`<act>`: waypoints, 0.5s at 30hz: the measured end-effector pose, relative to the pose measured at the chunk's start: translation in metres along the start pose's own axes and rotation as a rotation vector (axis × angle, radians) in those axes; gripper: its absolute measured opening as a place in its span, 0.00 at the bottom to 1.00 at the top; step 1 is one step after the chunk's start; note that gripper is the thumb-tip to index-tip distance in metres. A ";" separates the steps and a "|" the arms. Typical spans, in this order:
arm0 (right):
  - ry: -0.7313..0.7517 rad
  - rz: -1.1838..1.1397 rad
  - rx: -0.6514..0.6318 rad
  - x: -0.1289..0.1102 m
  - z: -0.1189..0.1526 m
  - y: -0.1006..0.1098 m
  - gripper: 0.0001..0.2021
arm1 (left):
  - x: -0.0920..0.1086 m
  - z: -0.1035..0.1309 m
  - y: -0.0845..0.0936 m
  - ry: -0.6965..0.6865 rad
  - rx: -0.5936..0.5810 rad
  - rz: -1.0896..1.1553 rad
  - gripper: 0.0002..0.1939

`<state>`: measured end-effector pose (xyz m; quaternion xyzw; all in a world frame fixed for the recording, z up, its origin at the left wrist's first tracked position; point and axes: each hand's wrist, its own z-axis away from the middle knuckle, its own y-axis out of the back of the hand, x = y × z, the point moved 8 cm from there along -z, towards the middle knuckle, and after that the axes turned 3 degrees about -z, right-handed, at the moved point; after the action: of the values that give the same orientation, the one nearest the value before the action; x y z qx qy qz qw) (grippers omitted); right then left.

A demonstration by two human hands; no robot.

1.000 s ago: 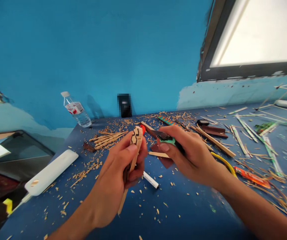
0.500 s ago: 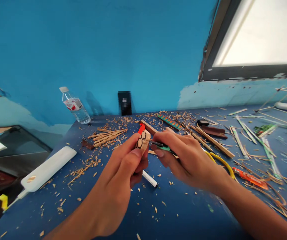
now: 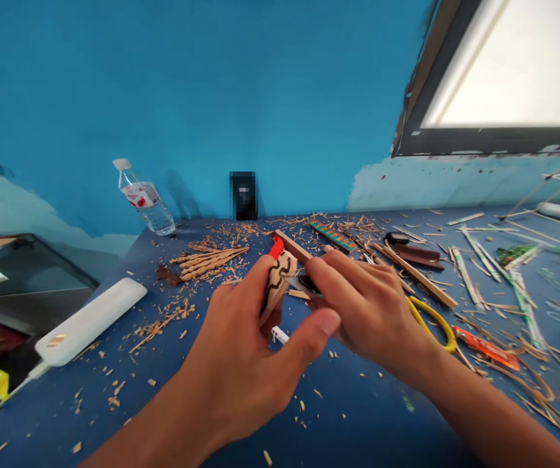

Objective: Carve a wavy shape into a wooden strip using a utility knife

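Observation:
My left hand grips a small carved wooden piece with dark wavy lines drawn on it. A red part shows at its top, beside my fingers; I cannot tell whether it is fixed to the wood. My left thumb is stretched out toward the right hand. Closed fingers of my right hand hold a craft knife, whose metal blade and dark part meet the right side of the wood. Its handle is mostly hidden. Below the hands, a white stick-like item lies partly covered by my left hand.
Wood shavings and several carved sticks litter the blue table. A water bottle stands at back left, near a white flat device. At right are yellow-handled scissors, an orange cutter and wood strips.
My left thumb has lifted off the wooden piece and reached right, toward the knife hand. The knife has turned, showing more flat blade against the wood. The view has shifted slightly.

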<state>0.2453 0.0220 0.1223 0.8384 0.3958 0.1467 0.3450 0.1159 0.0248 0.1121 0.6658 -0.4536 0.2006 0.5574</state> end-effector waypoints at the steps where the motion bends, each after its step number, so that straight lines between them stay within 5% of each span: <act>1: 0.006 0.008 0.003 -0.002 0.000 -0.002 0.05 | 0.000 -0.002 0.000 -0.005 0.013 -0.035 0.17; 15: -0.128 -0.404 -0.228 0.003 0.006 -0.023 0.06 | 0.001 -0.009 0.006 -0.123 0.128 -0.285 0.25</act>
<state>0.2374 0.0324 0.1020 0.7053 0.5137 0.0649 0.4842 0.1138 0.0331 0.1187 0.7687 -0.3740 0.1070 0.5077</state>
